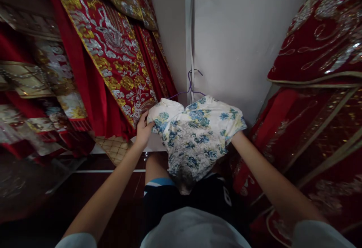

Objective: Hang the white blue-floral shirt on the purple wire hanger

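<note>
A white short-sleeved floral top (195,135) with blue and green flowers hangs in front of me on a thin purple hanger (190,86). Its lower part narrows and falls into shadow above my legs. At its left sleeve, my left hand (144,129) is closed, with the thumb in front and the cuff pinched against the fingers. My right forearm (249,152) reaches to the opposite sleeve. My right hand is hidden by that sleeve's cloth, inside or behind it; I cannot tell which.
Red embroidered garments (110,44) with gold and silver work hang on the left. More red sequined garments (316,44) hang close by my right arm. Behind the hanger stands a pale wall (234,33) with a narrow vertical strip (189,18). A white bar (110,171) runs low on the left.
</note>
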The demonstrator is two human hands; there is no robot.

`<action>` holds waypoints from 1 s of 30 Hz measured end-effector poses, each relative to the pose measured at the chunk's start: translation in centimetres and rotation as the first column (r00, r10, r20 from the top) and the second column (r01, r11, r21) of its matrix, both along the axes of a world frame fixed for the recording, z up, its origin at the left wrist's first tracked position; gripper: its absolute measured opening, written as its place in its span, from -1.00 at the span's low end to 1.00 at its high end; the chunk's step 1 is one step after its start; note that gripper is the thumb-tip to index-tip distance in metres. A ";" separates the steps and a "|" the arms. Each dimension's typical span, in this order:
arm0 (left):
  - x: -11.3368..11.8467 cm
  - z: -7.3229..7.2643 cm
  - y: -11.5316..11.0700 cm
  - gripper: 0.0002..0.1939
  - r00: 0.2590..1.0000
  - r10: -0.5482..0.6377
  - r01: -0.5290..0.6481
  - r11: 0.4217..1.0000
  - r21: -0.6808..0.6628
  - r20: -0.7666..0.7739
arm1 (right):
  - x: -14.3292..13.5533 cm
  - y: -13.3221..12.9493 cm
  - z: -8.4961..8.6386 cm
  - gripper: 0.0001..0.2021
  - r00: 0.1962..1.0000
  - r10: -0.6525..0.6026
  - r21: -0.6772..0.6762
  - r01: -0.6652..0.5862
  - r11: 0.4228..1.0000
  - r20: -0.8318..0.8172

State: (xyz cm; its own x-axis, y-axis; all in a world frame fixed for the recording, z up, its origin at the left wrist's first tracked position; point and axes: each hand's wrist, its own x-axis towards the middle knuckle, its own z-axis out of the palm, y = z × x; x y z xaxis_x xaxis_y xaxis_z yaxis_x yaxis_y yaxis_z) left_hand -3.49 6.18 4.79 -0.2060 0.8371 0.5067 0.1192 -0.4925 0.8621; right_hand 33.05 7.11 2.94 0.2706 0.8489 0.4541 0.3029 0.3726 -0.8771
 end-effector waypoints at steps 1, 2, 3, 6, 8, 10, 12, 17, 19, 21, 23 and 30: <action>0.0 -0.1 -0.3 -0.32 1.000 -0.005 0.005 1.000 0.022 -0.022 | 0.2 -0.3 -0.3 -0.54 0.993 -0.034 0.047 0.040 0.998 -0.117; 0.0 -0.1 -0.5 -0.30 0.999 -0.011 0.013 0.999 0.039 -0.048 | 0.5 -0.6 -0.4 -0.51 0.962 -0.066 0.101 0.096 0.990 -0.264; 0.1 -0.1 -0.6 -0.28 0.997 -0.014 0.018 0.999 0.050 -0.075 | 0.8 -0.8 -0.4 -0.51 0.909 -0.088 0.151 0.162 0.975 -0.408; 0.7 0.6 -0.7 -0.34 0.988 0.046 -0.032 0.995 0.097 -0.146 | 1.6 -0.9 1.6 -0.62 0.799 -0.063 0.247 0.259 0.934 -0.599; 1.1 1.5 -0.8 -0.39 0.967 0.141 -0.108 0.981 0.163 -0.211 | 1.7 -0.6 3.9 -0.64 0.809 0.006 0.293 0.205 0.934 -0.587; 1.4 2.4 -1.0 -0.39 0.916 0.231 -0.161 0.960 0.229 -0.328 | 1.4 -0.6 6.3 -0.62 0.801 0.076 0.331 0.158 0.930 -0.594; 1.6 3.1 -1.2 -0.35 0.839 0.293 -0.192 0.948 0.255 -0.458 | 0.6 -1.2 7.9 -0.60 0.779 0.118 0.356 0.142 0.924 -0.616; 2.1 2.4 -0.6 -0.41 0.697 0.302 -0.246 0.953 0.178 -0.650 | -1.3 -4.1 8.7 -0.59 0.800 0.215 0.386 0.024 0.922 -0.561; 2.8 1.9 0.2 -0.45 0.714 0.275 -0.253 0.959 0.129 -0.644 | -1.5 -4.4 9.2 -0.60 0.820 0.231 0.401 -0.002 0.916 -0.524; 3.6 1.6 1.0 -0.49 0.749 0.249 -0.251 0.964 0.084 -0.614 | -1.7 -4.1 10.2 -0.60 0.833 0.257 0.421 -0.032 0.907 -0.490; 4.2 1.3 1.6 -0.52 0.766 0.257 -0.264 0.962 0.076 -0.589 | -2.0 -4.0 11.4 -0.59 0.834 0.310 0.418 -0.107 0.902 -0.456; 4.1 -2.0 1.0 -0.50 0.809 0.162 -0.173 0.984 0.033 -0.565 | -4.0 -10.0 9.7 -0.49 0.537 0.715 0.171 -0.733 0.658 -0.448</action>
